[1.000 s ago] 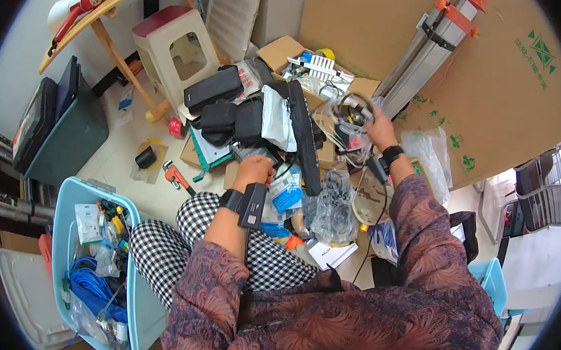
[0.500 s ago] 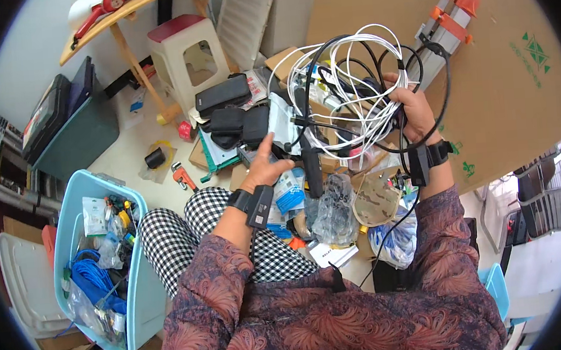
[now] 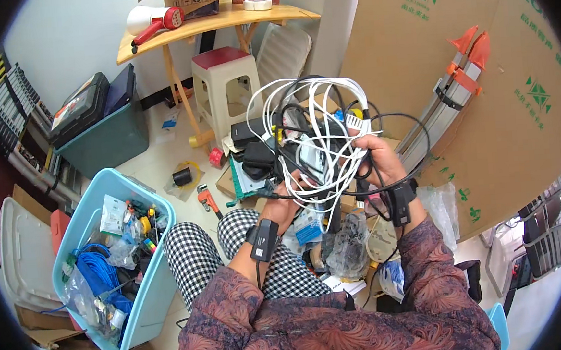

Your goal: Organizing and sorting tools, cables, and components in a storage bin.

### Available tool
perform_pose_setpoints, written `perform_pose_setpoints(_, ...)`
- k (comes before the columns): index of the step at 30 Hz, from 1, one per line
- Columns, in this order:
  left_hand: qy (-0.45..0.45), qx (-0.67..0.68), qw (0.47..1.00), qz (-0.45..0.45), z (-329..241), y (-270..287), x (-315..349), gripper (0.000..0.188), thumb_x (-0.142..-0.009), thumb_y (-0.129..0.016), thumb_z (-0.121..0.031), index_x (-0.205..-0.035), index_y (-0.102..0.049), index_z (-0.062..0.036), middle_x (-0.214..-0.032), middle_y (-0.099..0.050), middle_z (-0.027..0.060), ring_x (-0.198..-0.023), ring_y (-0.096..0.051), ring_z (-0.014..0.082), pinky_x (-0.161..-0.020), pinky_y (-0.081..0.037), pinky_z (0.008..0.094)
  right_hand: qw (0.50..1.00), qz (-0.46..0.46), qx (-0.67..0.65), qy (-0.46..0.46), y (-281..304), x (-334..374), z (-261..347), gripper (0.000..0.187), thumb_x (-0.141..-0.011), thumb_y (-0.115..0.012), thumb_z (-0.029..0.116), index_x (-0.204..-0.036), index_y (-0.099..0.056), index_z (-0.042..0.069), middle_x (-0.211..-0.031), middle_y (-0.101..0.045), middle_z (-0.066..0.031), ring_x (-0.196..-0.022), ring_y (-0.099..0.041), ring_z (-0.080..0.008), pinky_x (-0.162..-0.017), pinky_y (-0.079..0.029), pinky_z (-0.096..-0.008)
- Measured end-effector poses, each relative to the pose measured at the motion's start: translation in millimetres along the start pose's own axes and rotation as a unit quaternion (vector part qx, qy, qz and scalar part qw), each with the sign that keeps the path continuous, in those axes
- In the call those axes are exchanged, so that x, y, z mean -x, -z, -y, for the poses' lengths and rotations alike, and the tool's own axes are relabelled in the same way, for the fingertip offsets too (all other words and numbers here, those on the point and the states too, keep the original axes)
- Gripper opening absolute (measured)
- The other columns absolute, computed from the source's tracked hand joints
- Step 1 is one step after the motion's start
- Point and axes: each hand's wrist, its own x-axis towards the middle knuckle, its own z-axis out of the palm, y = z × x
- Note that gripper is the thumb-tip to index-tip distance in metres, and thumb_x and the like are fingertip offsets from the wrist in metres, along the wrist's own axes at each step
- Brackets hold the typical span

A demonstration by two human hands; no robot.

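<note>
The right hand [image 3: 385, 160] pinches coiled white cables [image 3: 324, 190] in its fingers. The left hand [image 3: 284, 206] meets the coil; its fingers' grip cannot be told.

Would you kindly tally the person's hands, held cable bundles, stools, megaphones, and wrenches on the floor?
Left hand and right hand: 2
Held white-and-black cable bundle: 1
Stool: 1
Megaphone: 1
Wrench on the floor: 1
Total: 6

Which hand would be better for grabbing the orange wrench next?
Probably the left hand: it's nearer the orange wrench. The right hand is farther across, gripping the white cables.
</note>
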Motion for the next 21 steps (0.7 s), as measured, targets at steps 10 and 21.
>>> perform_pose_setpoints(10,-0.018,0.209,0.977,-0.039,-75,-15,56,0.055,-0.085,-0.061,-0.035,-0.128,-0.045,-0.0038,-0.121,-0.054,0.0178,-0.115,-0.05,0.0302,-0.101,-0.038,0.0424,0.997,-0.081,0.005,-0.006,-48,-41,-120,0.015,-0.076,-0.054,0.005,-0.089,-0.062,0.002,-0.078,-0.065,-0.0056,-0.064,-0.061,-0.0125,-0.053,-0.047,-0.0268)
perform_pose_setpoints(21,0.0,-0.021,0.976,-0.215,-123,-4,99,0.015,-0.087,-0.06,-0.023,-0.095,-0.059,-0.0099,-0.078,-0.063,-0.0012,-0.063,-0.059,0.0077,-0.052,-0.047,0.0173,0.773,-0.111,0.561,0.274,-115,-51,-182,0.033,-0.084,-0.05,0.031,-0.088,-0.059,0.0,-0.086,-0.06,-0.0247,-0.086,-0.055,-0.0414,-0.081,-0.041,-0.0472)
